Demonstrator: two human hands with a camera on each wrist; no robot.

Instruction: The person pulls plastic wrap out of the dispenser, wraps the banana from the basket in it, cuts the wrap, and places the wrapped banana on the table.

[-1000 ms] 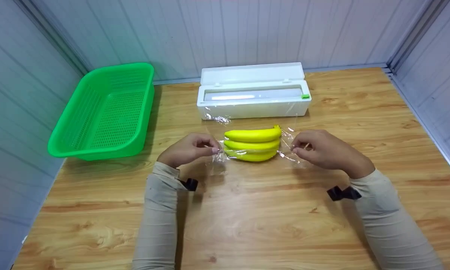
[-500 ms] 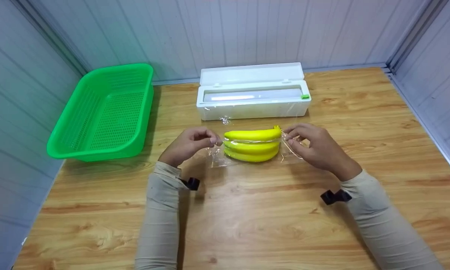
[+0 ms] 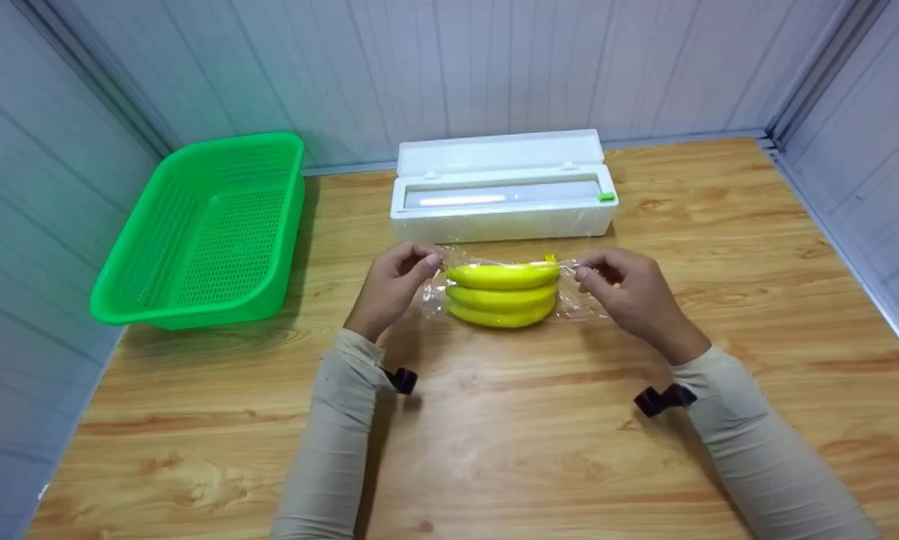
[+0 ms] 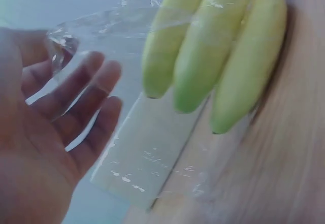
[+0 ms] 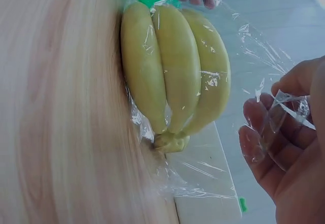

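Observation:
A bunch of three yellow bananas (image 3: 501,296) lies on the wooden table, its stem to the right. Clear plastic wrap (image 3: 434,300) sticks out past both ends of the bunch and stretches over it. At the bunch's left end, my left hand (image 3: 393,289) pinches the edge of the film between thumb and index finger; the other fingers are spread loosely in the left wrist view. My right hand (image 3: 636,296) pinches the film's opposite corner near the stem. Seen from the right wrist, the film (image 5: 198,181) stands raised between hand and bananas.
Just behind the bananas stands a white plastic wrap box (image 3: 501,225), lid up, with a roll inside and a green slider (image 3: 606,196) at its right end. A green basket (image 3: 288,255) stands at the left. Panel walls border the table's back and sides.
The film's held edge has moved over the bananas, from the near side toward the box. Both hands have shifted away from the body, the right one slightly leftward too.

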